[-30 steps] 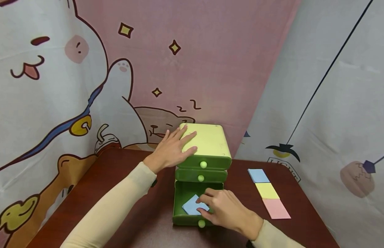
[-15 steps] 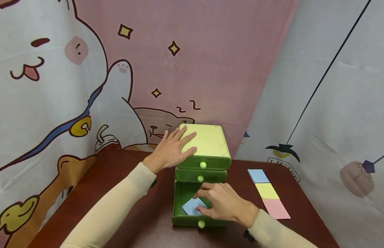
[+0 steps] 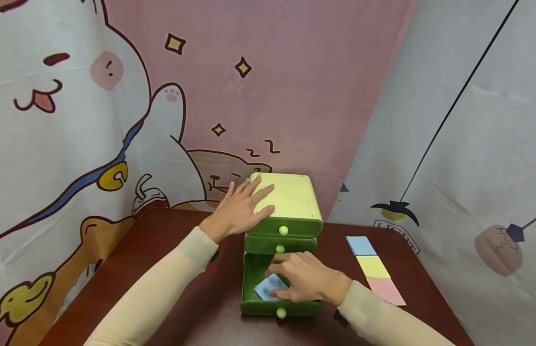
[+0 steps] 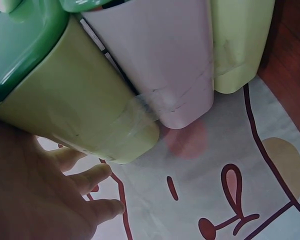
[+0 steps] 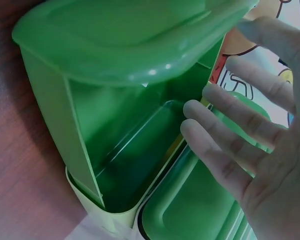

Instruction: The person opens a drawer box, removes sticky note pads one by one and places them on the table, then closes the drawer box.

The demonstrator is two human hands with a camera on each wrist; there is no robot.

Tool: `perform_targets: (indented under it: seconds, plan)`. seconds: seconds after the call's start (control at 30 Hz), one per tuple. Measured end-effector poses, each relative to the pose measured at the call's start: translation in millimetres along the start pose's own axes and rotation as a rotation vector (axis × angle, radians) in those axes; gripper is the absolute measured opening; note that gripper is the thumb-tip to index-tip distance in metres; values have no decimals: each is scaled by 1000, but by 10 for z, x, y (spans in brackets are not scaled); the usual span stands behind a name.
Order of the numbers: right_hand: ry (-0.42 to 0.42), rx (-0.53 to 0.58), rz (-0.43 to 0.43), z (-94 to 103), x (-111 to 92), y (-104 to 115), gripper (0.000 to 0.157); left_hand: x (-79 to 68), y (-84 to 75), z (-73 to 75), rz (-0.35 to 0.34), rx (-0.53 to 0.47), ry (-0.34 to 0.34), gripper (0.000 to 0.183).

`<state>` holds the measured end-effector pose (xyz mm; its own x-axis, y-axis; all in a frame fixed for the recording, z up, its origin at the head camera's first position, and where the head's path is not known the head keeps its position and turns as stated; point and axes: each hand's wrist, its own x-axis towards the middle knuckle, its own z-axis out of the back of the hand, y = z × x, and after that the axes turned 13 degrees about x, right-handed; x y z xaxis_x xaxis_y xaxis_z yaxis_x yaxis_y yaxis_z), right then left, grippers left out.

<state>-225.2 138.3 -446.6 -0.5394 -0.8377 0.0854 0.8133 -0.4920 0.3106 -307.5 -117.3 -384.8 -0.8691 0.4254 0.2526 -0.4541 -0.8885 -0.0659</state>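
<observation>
A small chest of drawers [image 3: 289, 194] stands on the table, with a pale yellow top and green drawer fronts with round knobs. My left hand [image 3: 237, 209] rests with spread fingers on the left part of its top; in the left wrist view the fingers lie along the yellow casing [image 4: 80, 95]. The bottom drawer [image 3: 255, 308] is pulled out and holds a light blue square of note paper [image 3: 268, 287]. Over that drawer is my right hand [image 3: 306, 278], thumb overlapping the paper. In the right wrist view its fingers [image 5: 235, 112] are extended and apart, beside the drawer.
Blue [image 3: 361, 245], yellow [image 3: 372, 266] and pink [image 3: 385, 291] paper squares lie in a row on the dark red table [image 3: 194, 288], right of the chest. A cartoon-printed cloth [image 3: 293, 86] hangs behind. The middle drawer [image 3: 261, 244] and top drawer [image 3: 263, 226] are pushed in.
My right hand has shifted slightly left and up over the open drawer, and its fingers have lifted from the blue paper. The left hand has stayed on top of the chest.
</observation>
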Motion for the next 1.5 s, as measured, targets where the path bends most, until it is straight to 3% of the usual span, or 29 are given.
perform_targets:
  seconds: [0.2, 0.67, 0.97, 1.17, 1.5]
  plan:
    - [97, 24, 7, 24, 66, -57, 35, -3, 8, -11, -3, 1, -6, 79]
    - [238, -12, 36, 56, 232, -105, 41, -16, 7, -2, -4, -12, -22, 77]
    - [425, -9, 104, 48, 332, -131, 59, -8, 4, 3, -6, -28, -11, 80]
    - [514, -93, 182, -1, 382, -147, 67, 5, 2, -10, -7, -16, -3, 80]
    - [532, -263, 278, -63, 417, -161, 75, 7, -1, -16, -2, -2, -9, 80]
